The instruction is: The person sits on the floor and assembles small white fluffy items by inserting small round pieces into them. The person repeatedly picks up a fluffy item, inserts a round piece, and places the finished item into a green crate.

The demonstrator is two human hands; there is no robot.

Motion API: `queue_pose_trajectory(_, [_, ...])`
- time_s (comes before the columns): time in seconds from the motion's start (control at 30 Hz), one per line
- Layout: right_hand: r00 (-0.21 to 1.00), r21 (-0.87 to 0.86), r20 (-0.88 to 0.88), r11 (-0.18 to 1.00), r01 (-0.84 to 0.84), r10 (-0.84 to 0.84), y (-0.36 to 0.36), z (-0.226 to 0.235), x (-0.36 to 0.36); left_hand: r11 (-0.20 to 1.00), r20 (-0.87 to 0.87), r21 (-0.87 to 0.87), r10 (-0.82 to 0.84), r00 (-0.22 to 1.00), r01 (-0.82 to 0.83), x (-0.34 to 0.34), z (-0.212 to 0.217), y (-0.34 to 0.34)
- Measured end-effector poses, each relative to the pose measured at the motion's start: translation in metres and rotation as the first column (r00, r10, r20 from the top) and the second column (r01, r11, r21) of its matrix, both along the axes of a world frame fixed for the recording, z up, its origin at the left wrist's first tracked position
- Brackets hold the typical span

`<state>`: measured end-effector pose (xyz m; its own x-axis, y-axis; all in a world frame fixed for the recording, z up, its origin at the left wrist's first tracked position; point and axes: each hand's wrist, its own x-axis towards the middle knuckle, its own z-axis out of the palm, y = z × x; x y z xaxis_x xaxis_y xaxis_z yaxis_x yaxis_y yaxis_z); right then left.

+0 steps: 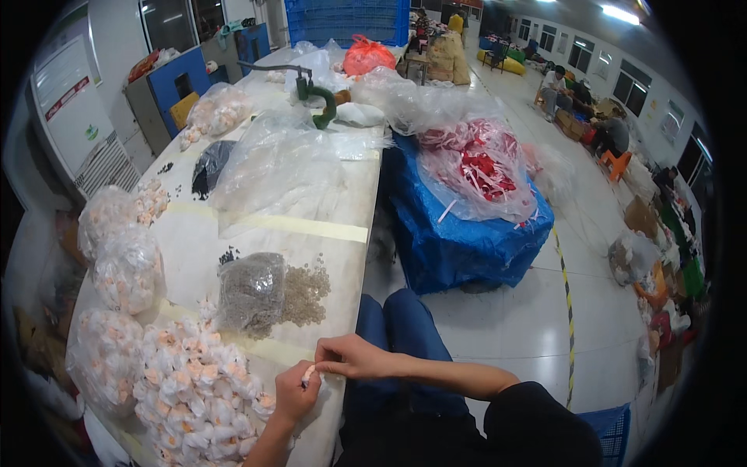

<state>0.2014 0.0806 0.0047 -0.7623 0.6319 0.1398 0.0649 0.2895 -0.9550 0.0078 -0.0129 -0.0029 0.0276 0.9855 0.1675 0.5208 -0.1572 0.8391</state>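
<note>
My left hand [294, 393] and my right hand [350, 358] meet at the near edge of the white table [257, 226]. Both pinch one small white and peach flower piece [310, 376] between their fingertips. Just left of my hands lies a loose heap of the same white and peach flower pieces [194, 389]. Behind them stands a clear bag of small grey-brown bits [250, 292], with more of those bits spilled beside it [305, 292]. My legs in blue trousers [401, 335] sit beside the table edge.
Clear bags of flower pieces [124, 268] line the table's left side. Crumpled clear plastic [276, 167] and a green clamp tool [315, 97] lie farther back. A blue-wrapped bundle [459, 233] with a bag of red and white strips [478, 167] stands on the floor to the right. People sit far right [556, 89].
</note>
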Motion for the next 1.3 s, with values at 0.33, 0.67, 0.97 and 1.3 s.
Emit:
queue_pose_trajectory(0.33, [0.999, 0.197, -0.004, 0.979, 0.044, -0.044, 0.036, 0.025, 0.017, 0.903, -0.448, 0.395, 0.349, 0.823, -0.168, -0.014, 0.042, -0.003])
queue_pose_trajectory(0.67, [0.854, 0.689, -0.181, 0.556, 0.464, -0.488, 0.325, 0.03, -0.016, 0.952, -0.697, 0.275, 0.296, 0.653, -0.138, 0.01, 0.015, -0.018])
queue_pose_trajectory(0.97, [0.839, 0.877, 0.058, 0.43, 0.216, -0.541, 0.464, -0.004, -0.067, 0.969, -0.523, -0.089, 0.152, 0.839, -0.231, 0.013, -0.02, -0.039])
queue_pose_trajectory(1.3, [0.869, 0.477, -0.173, 0.732, 0.486, -0.464, 0.427, 0.192, -0.078, 0.968, -0.531, -0.053, 0.181, 0.828, -0.246, 0.016, 0.019, 0.007])
